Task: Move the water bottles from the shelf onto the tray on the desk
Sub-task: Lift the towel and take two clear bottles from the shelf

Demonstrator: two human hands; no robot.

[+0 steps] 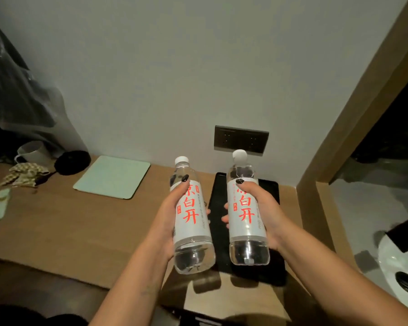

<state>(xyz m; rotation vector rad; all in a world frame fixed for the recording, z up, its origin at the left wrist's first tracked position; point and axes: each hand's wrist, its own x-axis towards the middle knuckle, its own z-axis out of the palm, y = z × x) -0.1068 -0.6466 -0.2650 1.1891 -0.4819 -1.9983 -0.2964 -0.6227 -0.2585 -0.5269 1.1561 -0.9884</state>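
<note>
Two clear water bottles with white caps and white labels bearing red characters are held up in the air. My left hand [169,215] grips the left bottle [191,222] round its label. The right bottle [246,212] is gripped the same way by my right hand [266,215]. Both bottles lean slightly away from me, above the near part of a black rectangular tray [218,203] lying on the wooden desk [80,227]. The right bottle hangs over the tray; the left one is over its left edge. Most of the tray is hidden behind them.
A pale green pad [112,176] lies on the desk left of the tray. Farther left are a white mug [31,152], a round black object [72,162] and crumpled cloth [24,175]. A dark wall socket [240,140] sits behind the tray. A wooden partition [316,208] borders the desk's right side.
</note>
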